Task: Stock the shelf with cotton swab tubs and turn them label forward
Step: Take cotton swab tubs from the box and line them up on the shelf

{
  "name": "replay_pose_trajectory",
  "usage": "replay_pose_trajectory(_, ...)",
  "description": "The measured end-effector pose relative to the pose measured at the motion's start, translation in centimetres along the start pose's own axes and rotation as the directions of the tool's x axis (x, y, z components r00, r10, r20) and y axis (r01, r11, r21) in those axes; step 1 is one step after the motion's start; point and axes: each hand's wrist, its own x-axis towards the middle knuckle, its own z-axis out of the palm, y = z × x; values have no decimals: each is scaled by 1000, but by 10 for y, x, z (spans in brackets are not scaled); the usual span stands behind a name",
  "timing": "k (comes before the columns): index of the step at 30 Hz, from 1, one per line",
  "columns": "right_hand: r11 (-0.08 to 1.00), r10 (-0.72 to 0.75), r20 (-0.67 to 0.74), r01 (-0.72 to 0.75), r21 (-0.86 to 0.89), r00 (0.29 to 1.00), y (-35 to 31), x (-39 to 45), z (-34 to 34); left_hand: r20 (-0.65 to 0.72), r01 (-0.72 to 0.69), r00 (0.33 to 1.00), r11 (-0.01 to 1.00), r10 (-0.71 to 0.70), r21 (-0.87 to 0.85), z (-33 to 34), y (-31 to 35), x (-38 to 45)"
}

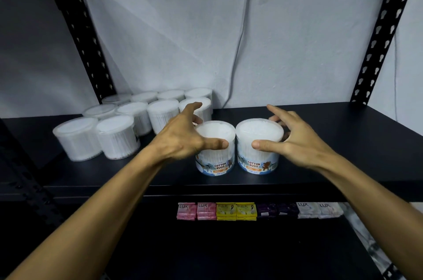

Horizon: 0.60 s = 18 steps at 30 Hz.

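1. Two cotton swab tubs stand upright side by side near the front edge of the black shelf [320,133], about mid-width, sides touching or nearly so. Both "COTTON BUDS" labels face forward.
2. Left hand [183,140] is spread over the left tub [216,156]: thumb across the front upper rim, fingers arched over the lid toward the back. Firm clamp or light contact: cannot tell.
3. Right hand [295,140] sits beside the right tub [258,154], thumb tip on the front upper wall, fingers splayed open and raised beyond the far side of the lid, not closed on it.
4. Both tubs: clear walls, packed with white swabs, lids on.
5. A cluster of tubs [137,119] stands in rows toward the shelf's back-left corner; labels not visible.
6. Lower shelf: a row of soap packets [258,211] along its front edge, pink, yellow, purple, white.
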Motion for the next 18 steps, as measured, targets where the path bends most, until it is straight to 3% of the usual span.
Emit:
replay_pose_trajectory(7,970,-9,127,-22,243,992,11,4,-5,75,22,997,977,-6,-213,3,-14,4)
replay_pose_trajectory(18,932,-39,237,-50,359,971,15,8,-10,107,5,994,967,23,-254,5,-21,7)
